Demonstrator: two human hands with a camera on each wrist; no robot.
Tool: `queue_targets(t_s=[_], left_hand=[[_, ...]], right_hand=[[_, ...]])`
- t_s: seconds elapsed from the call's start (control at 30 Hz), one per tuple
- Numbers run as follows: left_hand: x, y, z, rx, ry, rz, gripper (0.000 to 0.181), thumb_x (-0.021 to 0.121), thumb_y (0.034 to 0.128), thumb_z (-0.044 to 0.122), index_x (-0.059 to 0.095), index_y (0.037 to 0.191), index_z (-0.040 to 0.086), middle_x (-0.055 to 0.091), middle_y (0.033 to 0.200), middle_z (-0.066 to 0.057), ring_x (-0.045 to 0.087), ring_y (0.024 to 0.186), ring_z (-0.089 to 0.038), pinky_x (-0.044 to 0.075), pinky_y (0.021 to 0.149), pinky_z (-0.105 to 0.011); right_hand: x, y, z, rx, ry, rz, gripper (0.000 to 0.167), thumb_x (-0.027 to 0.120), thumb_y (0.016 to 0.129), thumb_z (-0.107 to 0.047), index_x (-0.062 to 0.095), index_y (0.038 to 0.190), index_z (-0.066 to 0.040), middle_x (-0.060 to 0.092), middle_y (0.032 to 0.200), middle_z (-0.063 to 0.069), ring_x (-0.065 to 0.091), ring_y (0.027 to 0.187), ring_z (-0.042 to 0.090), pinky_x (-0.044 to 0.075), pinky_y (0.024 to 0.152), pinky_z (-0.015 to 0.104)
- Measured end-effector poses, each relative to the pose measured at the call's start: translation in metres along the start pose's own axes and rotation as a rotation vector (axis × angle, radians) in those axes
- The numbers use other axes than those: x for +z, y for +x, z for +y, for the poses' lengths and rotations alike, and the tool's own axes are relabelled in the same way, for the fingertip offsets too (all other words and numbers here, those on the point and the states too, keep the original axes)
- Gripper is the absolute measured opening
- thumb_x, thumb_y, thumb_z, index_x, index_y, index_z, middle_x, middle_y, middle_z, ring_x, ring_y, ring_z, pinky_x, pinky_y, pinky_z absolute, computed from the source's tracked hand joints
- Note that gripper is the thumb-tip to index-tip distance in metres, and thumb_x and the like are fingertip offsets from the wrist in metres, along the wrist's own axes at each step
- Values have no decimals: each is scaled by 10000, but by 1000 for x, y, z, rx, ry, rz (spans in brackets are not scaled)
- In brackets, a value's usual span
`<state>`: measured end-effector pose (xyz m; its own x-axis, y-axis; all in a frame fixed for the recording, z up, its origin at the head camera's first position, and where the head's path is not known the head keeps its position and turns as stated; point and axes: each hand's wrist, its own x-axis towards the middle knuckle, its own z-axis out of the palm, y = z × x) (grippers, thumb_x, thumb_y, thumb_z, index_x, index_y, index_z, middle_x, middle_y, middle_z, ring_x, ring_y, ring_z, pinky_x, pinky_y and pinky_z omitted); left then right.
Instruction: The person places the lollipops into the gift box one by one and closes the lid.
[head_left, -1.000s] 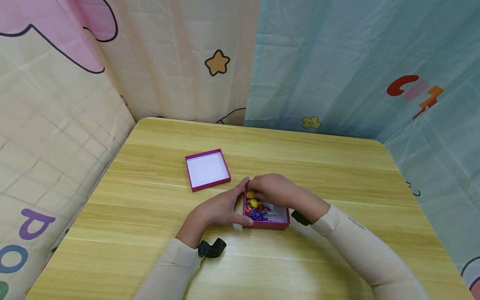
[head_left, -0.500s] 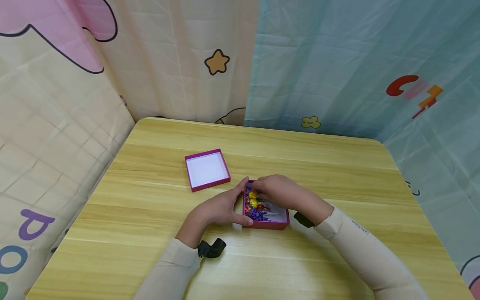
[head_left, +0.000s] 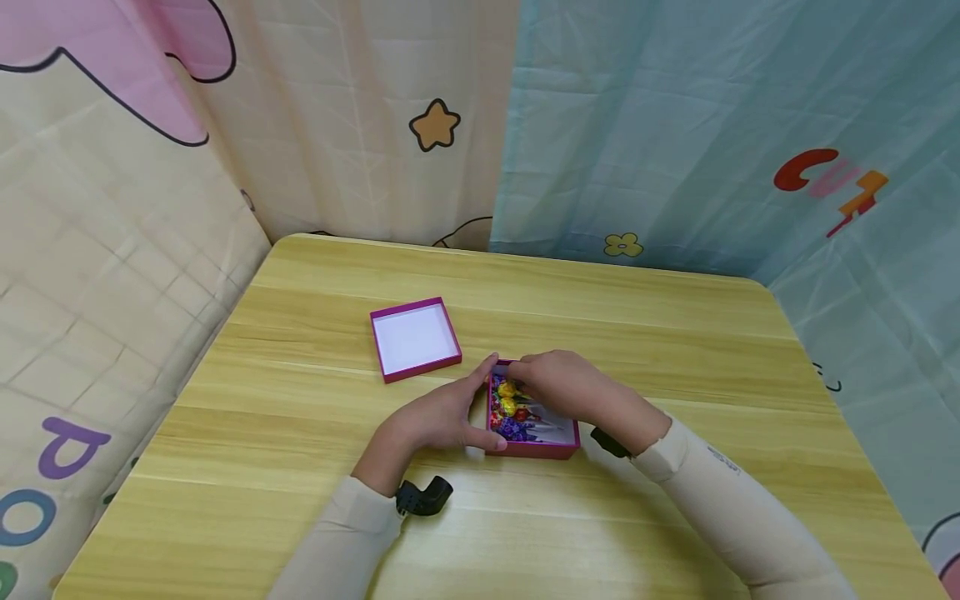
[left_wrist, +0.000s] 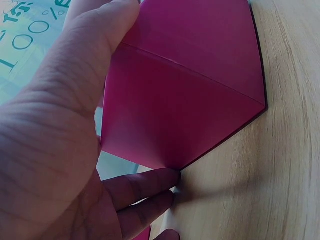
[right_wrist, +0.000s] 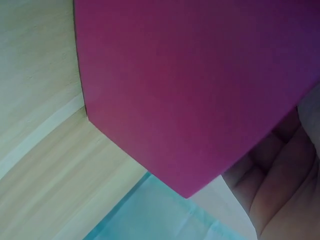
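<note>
In the head view a magenta box (head_left: 534, 451) with a pale inside stands uncovered at the middle of the table. Small bright bundles (head_left: 507, 407) in yellow, red and purple, with thin pale stems, lie along its left side; their kind is too small to tell. My left hand (head_left: 435, 415) grips the box from the left, thumb at the near corner and fingers by the far one. Over the far part of the box, my right hand (head_left: 562, 383) reaches in. Its fingertips are hidden, so what they hold is unclear. Both wrist views show the box's magenta outer walls (left_wrist: 175, 105).
A matching magenta lid (head_left: 417, 339), white inside facing up, lies behind and left of the box. The wooden table (head_left: 330, 283) ends at printed curtains (head_left: 637, 125) on the far side. Black wrist cameras (head_left: 424, 497) sit close to the tabletop.
My right hand has drawn slightly to the right inside the box, and more of the far-left corner with purple and yellow bundles shows. My left hand and the lid have stayed put.
</note>
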<state>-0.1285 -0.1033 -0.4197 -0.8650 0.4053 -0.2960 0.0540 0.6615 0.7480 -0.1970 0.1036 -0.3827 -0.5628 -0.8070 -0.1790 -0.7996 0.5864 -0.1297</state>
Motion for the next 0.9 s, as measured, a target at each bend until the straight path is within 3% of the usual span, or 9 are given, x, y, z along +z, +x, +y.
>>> queue_targets(t_s=[0.23,0.47,0.67,0.9], left_hand=[[0,0,1,-4,-1,0,1191,800,730,606,36,1603,336,245,1621,-3,342,1414,-213,283,1152,-445],[0,1,0,-7,-1,2,1196,807,728,601,41,1605,327,252,1619,-7,360,1396,-211,292,1146,-439],[0,1,1,-9,11,2,1208,798,722,624,30,1605,326,241,1623,-13,345,1408,-206,286,1150,-432],[0,2,0,-13,6,0,1198,797,728,618,29,1603,336,244,1622,-16,348,1406,-213,287,1149,-441]], right_hand=[[1,-2,2,-11,6,-2,41,676,962,-170,692,997,-156,657,875,-47,568,717,115,545,740,292],[2,-6,5,0,59,-1,53,653,972,-159,697,988,-136,668,897,-35,585,750,114,542,763,331],[4,-9,10,-40,113,-18,79,640,968,-145,628,890,-149,585,796,-59,514,687,119,486,680,306],[6,-10,14,-49,140,-46,94,639,967,-178,594,886,-165,538,735,-73,490,643,108,441,633,291]])
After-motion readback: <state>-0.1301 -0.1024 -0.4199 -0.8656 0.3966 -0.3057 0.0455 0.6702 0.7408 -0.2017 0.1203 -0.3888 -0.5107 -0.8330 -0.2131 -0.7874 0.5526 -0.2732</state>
